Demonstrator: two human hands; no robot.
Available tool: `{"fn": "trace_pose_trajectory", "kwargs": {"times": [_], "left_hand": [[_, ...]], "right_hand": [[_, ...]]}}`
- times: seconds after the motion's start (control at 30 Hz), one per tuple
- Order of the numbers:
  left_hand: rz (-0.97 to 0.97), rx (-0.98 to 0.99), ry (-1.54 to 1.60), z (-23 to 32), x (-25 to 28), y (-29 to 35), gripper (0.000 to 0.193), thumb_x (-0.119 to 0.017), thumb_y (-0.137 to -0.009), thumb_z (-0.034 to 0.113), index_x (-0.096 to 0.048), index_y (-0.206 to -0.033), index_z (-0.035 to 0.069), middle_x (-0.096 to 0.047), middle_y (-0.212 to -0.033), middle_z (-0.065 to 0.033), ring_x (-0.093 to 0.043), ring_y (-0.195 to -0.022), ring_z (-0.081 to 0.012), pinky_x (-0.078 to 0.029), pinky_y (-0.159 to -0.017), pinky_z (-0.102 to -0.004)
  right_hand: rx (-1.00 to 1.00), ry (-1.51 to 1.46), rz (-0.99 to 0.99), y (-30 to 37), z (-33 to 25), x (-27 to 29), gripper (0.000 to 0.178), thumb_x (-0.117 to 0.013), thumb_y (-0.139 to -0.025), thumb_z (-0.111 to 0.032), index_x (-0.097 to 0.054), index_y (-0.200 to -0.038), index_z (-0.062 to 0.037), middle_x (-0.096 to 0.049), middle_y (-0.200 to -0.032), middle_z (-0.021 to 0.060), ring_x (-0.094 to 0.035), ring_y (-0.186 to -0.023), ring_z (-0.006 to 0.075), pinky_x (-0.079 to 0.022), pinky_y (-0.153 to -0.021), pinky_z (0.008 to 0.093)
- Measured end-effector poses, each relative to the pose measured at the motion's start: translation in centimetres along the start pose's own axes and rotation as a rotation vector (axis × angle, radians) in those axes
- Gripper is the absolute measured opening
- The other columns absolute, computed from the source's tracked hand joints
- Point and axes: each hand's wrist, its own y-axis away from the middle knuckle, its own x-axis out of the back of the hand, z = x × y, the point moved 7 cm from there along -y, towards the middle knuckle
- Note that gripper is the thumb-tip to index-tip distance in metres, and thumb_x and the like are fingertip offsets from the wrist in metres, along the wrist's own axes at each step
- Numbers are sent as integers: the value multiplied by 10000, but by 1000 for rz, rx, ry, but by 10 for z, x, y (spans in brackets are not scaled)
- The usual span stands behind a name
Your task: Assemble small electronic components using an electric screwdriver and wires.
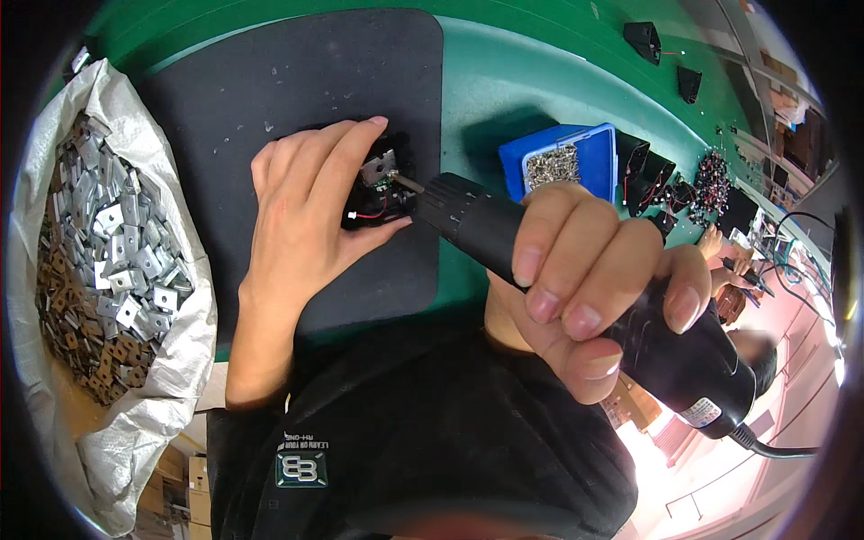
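Observation:
My right hand (585, 279) is wrapped round a black electric screwdriver (472, 216) with a cord at its back end. The screwdriver's bit points left and reaches into a small black housing (396, 200), at a metal plate (378, 168) inside it. My left hand (306, 198) grips that housing from its left side, thumb below and fingers above, on the dark mat. A red wire with a white connector (353, 215) sticks out of the housing near my thumb. Whether a screw sits at the bit's tip is too small to tell.
A white woven sack (171, 378) full of square metal plates (135, 261) stands at the left. Right of the dark mat (243, 90) is a blue bin (598, 162) of screws (552, 166). Black housings (643, 40) and wired parts (711, 184) lie farther right, near another person's hand (711, 243).

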Motion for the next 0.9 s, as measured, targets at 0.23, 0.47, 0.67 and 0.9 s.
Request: {"fn": "trace_pose_trajectory", "kwargs": {"times": [0.23, 0.47, 0.67, 0.9], "left_hand": [[10, 10, 12, 0, -2, -3, 771, -861, -532, 177, -590, -1251, 117, -596, -1135, -50, -551, -1043, -253, -356, -931, -395], [21, 15, 29, -1, -3, -3, 761, -859, -525, 172, -601, -1239, 122, -595, -1126, -47, -551, -1035, -251, -356, -925, -394], [26, 17, -15, 1, -1, -3, 753, -853, -520, 179, -608, -1231, 136, -610, -1127, -22, -554, -1024, -223, -334, -924, -380], [18, -3, -29, 0, -3, -3, 743, -847, -524, 168, -610, -1227, 133, -622, -1126, -6, -557, -1005, -202, -323, -925, -371]], "right_hand": [[3, -3, -6, -1, 5, 2, 434, -697, -889, -190, -456, -1249, -189, -554, -851, -16, -539, -695, 128, -440, -698, 295], [12, 14, 2, 2, 11, 2, 426, -702, -889, -203, -459, -1239, -195, -555, -852, -8, -548, -704, 137, -460, -690, 304], [69, 22, -62, 0, 13, -1, 358, -697, -864, -144, -472, -1141, -171, -577, -815, 0, -568, -691, 139, -486, -666, 297], [130, -2, -248, -2, 18, -5, 323, -668, -831, -89, -467, -1074, -159, -597, -799, -5, -583, -684, 131, -501, -656, 288]]}}
